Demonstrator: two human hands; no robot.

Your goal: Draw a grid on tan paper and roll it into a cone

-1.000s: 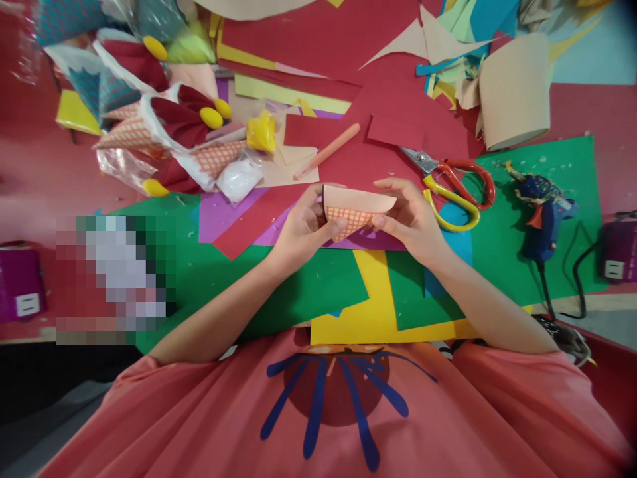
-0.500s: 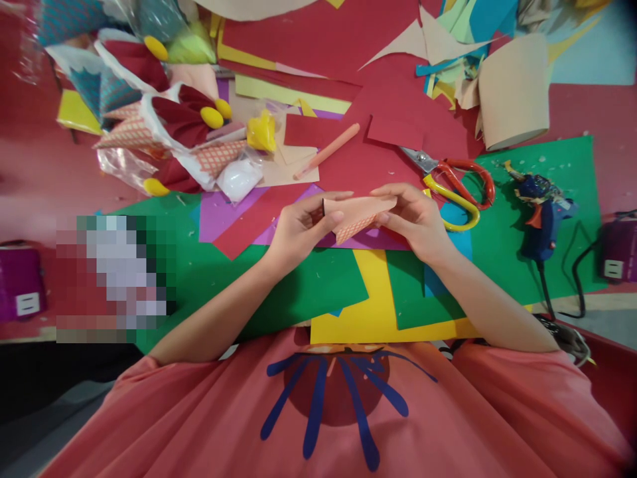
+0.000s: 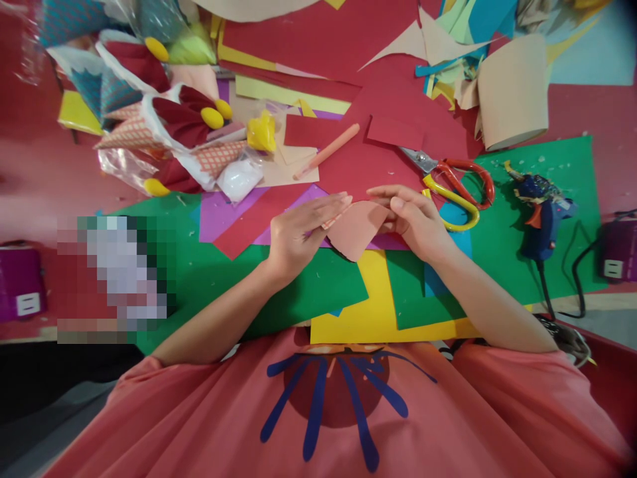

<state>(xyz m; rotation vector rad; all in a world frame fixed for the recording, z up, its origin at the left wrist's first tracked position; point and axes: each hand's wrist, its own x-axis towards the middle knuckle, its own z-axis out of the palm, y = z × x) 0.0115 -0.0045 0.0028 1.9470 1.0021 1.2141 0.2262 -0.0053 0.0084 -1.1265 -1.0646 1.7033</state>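
Observation:
A small peach paper piece (image 3: pixel 357 229) with a rounded, dark lower edge is between my hands, its plain face toward me. Along its left side a strip of orange checked pattern shows. My left hand (image 3: pixel 301 232) is closed on that left side, fingers laid together over it and the thumb mostly hidden. At the right corner, my right hand (image 3: pixel 415 219) has curled fingers against the paper, with its thumb raised near the edge. Scissors (image 3: pixel 448 182) with red and yellow handles lie just beyond my right hand. A peach marker (image 3: pixel 326 151) rests on the red paper ahead.
A blue glue gun (image 3: pixel 545 222) with a cord lies on green sheets (image 3: pixel 562 159) at right. Behind it sits a curled beige sheet (image 3: pixel 515 93). Checked cone pieces (image 3: pixel 219 159) with yellow ovals and plastic bags crowd the left back. A yellow sheet (image 3: pixel 348 325) lies near my body.
The peach paper has been turned so its plain face and rounded edge point down toward me. My left fingers have flattened over its left side; the right thumb has lifted.

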